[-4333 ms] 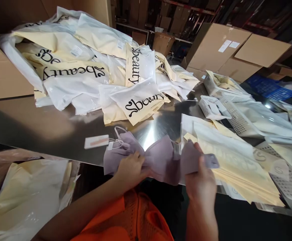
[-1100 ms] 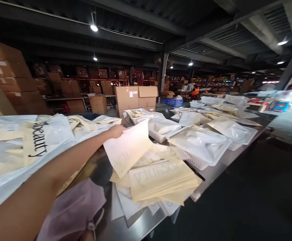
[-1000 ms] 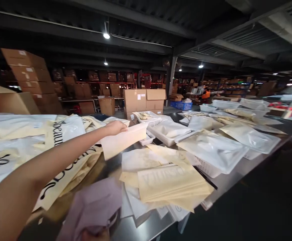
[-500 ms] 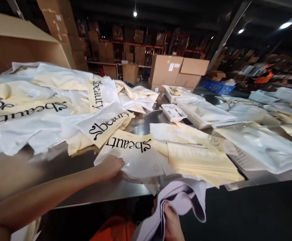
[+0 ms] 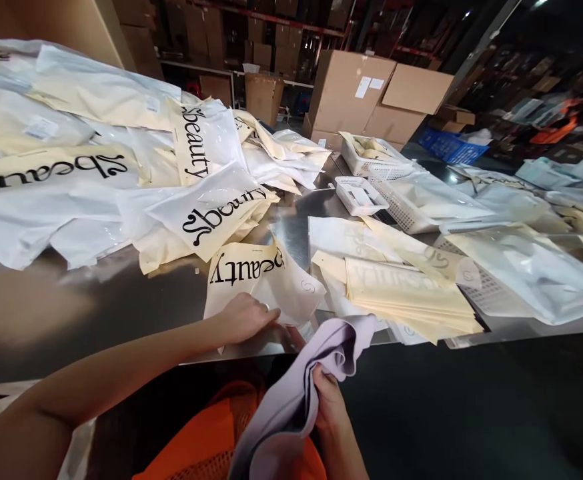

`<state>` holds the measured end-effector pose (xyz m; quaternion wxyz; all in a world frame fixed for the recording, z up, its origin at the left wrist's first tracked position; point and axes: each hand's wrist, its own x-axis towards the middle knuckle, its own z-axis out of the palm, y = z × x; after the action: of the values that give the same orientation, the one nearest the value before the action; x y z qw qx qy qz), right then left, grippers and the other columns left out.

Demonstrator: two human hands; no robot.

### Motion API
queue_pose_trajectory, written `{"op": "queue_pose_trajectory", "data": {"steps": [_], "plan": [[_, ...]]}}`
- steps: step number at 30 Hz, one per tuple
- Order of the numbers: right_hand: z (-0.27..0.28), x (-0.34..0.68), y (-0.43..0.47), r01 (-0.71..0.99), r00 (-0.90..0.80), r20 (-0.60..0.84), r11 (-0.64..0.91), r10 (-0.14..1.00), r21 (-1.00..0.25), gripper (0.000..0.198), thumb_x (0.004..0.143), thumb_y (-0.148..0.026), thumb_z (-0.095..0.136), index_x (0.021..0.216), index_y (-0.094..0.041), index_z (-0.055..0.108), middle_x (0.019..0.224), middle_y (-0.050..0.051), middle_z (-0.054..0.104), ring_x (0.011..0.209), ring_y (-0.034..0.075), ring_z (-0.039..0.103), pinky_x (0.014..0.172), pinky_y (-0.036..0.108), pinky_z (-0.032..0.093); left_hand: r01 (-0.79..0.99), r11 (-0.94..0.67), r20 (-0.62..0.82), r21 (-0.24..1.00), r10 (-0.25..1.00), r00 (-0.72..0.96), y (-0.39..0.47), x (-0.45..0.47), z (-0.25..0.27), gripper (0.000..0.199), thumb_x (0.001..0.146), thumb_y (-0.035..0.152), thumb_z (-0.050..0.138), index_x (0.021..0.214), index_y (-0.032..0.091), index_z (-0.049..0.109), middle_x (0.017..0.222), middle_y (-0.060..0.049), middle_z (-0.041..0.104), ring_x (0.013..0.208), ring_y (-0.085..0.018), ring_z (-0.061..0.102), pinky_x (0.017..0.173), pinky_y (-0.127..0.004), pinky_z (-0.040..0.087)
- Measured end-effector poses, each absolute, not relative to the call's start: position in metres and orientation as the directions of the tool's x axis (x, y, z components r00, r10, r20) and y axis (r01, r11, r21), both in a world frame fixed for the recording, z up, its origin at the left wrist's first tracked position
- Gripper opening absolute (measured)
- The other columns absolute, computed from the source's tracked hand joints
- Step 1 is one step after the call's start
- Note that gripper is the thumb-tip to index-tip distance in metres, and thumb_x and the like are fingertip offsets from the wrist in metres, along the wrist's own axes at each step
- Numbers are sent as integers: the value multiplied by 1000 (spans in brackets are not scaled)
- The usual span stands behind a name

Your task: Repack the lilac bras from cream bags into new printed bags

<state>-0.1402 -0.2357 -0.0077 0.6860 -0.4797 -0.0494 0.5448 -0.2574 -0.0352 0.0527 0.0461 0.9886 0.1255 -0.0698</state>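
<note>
Folded lilac fabric (image 5: 291,393), crinkled translucent bag (image 5: 289,287)

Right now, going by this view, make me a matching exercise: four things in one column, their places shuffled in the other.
1. Lilac garment
2. Left hand
3. Small white tray
4. Blue crate

A. On the metal table, beside a larger white basket
B. Background, right of the large cardboard box
C. In the right hand
D. Touching a printed bag

Pairs: 1-C, 2-D, 3-A, 4-B
</note>
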Motion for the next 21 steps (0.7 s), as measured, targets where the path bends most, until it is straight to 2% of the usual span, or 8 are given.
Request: {"op": "queue_pose_trajectory", "data": {"steps": [5,8,10,12,13,15,18,21], "plan": [[2,-142,-220,-752,491,-570,-10,658,-659,52,39,-51,93,73,-18,73,75,7,74,75,23,68,80,38,56,244,-967,-137,70,233,963,-46,-261,50,45,99,45,32,108,17,67,71,-12,70,66,-25,67,57,-33,40],[6,-143,-211,-766,539,-581,69,610,-639,51,37,-49,94,73,-19,72,79,5,75,76,23,69,81,38,56,308,-950,-136,61,297,945,-51,-259,56,42,98,41,37,101,14,69,65,-12,68,64,-27,67,57,-34,45],[8,-146,-205,-788,520,-588,83,619,-610,51,37,-48,94,74,-19,72,80,5,75,80,24,69,82,38,56,369,-928,-128,46,361,924,-54,-255,58,40,97,38,42,98,10,70,69,-15,69,68,-30,69,60,-38,49],[10,-150,-200,-815,486,-602,80,634,-575,50,38,-45,94,76,-19,73,80,4,75,82,25,70,84,39,56,411,-911,-97,22,407,908,-59,-250,58,38,97,32,42,109,6,67,92,-22,71,92,-36,68,72,-45,53],[11,-152,-199,-826,472,-609,78,638,-559,50,39,-43,94,77,-20,73,81,4,75,82,25,70,84,39,56,420,-908,-75,11,418,905,-62,-247,57,39,97,29,40,118,5,63,110,-25,68,109,-39,62,81,-49,53],[15,-155,-197,-845,447,-614,81,651,-529,48,41,-43,93,79,-21,73,83,4,76,81,25,70,82,38,57,427,-904,-32,-7,427,904,-67,-241,52,45,98,24,34,136,8,50,141,-25,48,135,-40,41,97,-56,47],[20,-155,-199,-874,392,-590,85,706,-479,44,47,-49,90,78,-23,73,81,3,75,77,24,70,73,35,59,445,-895,-11,-25,445,895,-75,-236,47,49,97,29,40,143,13,45,157,-19,24,142,-43,27,106,-65,37],[15,-151,-202,-852,397,-522,91,754,-516,36,57,-52,85,77,-26,71,79,0,75,67,17,68,59,25,56,477,-875,-58,-80,482,874,-84,-231,51,63,83,39,68,140,19,51,160,-11,12,142,-49,18,112,-71,23]]}}
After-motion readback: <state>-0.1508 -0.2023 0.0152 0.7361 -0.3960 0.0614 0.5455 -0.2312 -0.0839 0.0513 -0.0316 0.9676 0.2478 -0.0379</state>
